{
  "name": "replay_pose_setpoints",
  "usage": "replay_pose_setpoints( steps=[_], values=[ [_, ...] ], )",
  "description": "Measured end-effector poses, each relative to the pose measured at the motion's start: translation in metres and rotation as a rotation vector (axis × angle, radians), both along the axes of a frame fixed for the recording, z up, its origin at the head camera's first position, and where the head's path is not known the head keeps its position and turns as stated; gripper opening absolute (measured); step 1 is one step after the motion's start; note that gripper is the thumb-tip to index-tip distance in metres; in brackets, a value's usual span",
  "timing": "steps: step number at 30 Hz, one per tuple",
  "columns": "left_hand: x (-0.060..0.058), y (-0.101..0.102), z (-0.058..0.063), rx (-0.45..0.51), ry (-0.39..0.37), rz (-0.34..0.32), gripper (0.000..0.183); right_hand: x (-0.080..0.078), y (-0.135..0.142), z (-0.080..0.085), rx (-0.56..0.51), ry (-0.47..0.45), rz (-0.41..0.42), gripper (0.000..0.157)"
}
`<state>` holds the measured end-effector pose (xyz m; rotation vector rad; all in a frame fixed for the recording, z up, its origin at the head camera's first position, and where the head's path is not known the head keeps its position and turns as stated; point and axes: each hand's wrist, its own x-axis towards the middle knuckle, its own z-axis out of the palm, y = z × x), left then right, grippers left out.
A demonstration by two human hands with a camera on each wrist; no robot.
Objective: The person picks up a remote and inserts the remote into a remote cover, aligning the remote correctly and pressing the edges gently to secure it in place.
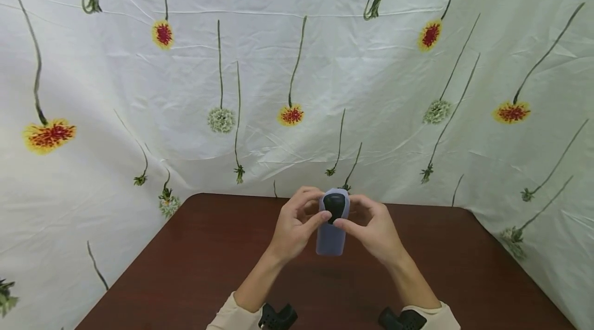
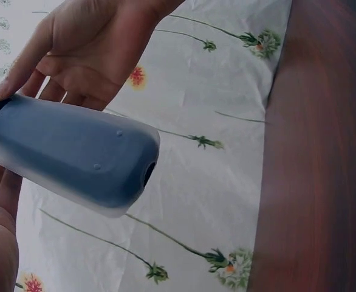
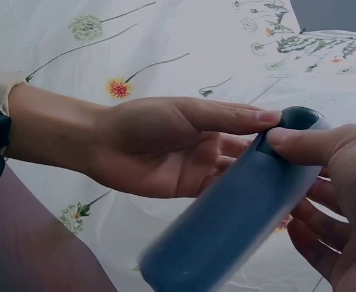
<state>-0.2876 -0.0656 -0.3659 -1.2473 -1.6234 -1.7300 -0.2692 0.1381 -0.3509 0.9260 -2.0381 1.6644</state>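
Above the table, both hands hold a long blue-grey case (image 1: 330,242) with a rounded black part (image 1: 335,202) at its upper end. My left hand (image 1: 295,223) grips one side, its thumb on the black part. From the other side my right hand (image 1: 375,224) grips it too, its thumb close to the left thumb at the black part's lower edge. The fingers of both hands curl behind the case and are partly hidden. In the left wrist view the case's free end shows two small bumps and a dark opening (image 2: 148,173).
A dark reddish-brown table (image 1: 213,252) lies beneath the hands. Behind and beside it hangs a white cloth (image 1: 260,62) printed with flowers. Black wrist devices sit at the left cuff (image 1: 278,317) and the right cuff (image 1: 402,319).
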Motion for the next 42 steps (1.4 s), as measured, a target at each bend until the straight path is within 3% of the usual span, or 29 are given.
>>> replay_pose_setpoints(
  steps=[3,9,13,16,20,27,30,37,42],
  values=[
    [0.001,-0.002,0.001,-0.014,0.011,0.015,0.029,-0.001,0.001,-0.001,0.032,0.066,-0.013,0.034],
    [0.001,-0.011,0.008,-0.022,0.076,0.143,0.033,-0.002,0.000,-0.001,0.075,0.224,-0.085,0.037],
    [0.001,-0.016,0.013,-0.003,0.126,0.188,0.026,-0.002,-0.002,-0.001,0.069,0.305,-0.097,0.041],
    [0.001,-0.017,0.016,-0.013,0.157,0.173,0.021,-0.003,-0.003,0.000,0.064,0.341,-0.088,0.043],
    [0.001,-0.019,0.017,-0.040,0.142,0.125,0.017,-0.003,-0.004,0.000,0.060,0.370,-0.082,0.044],
    [0.003,-0.028,0.018,-0.073,-0.015,-0.035,0.007,-0.007,-0.005,-0.002,0.047,0.460,-0.058,0.050],
    [0.003,-0.029,0.019,-0.065,-0.031,-0.065,0.008,-0.008,-0.007,-0.002,0.042,0.497,-0.053,0.053],
    [0.005,-0.025,0.019,-0.041,0.027,0.006,0.008,-0.007,-0.010,-0.002,0.045,0.540,-0.078,0.052],
    [0.006,-0.026,0.020,-0.033,0.027,0.047,0.010,-0.006,-0.011,-0.001,0.060,0.602,-0.081,0.047]
  ],
)
